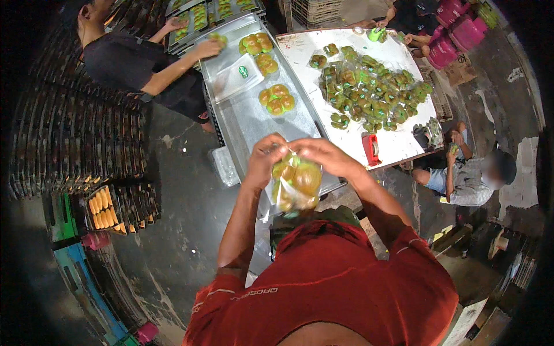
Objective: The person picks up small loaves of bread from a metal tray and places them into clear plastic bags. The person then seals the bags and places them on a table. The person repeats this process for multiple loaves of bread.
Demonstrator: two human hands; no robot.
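Note:
Both of my hands are at the gathered mouth of a clear plastic bag [298, 184] with a cluster of green and brown bread buns inside. My left hand [266, 158] pinches the mouth from one side and my right hand [326, 155] from the other. The bag hangs, slightly blurred, over the near end of a long metal tray [251, 119]. Farther along the tray lie unbagged bun clusters, the closest a flower-shaped cluster [277, 99]. Beside them rests a stack of printed plastic bags [233, 80].
A white table [298, 47] adjoins the tray, bearing a large pile of bagged buns [368, 93] and a red tape dispenser [371, 150]. At left, a co-worker's hand [208, 49] reaches over the tray. Another person [469, 181] sits at right. Tray stacks [78, 138] line the left.

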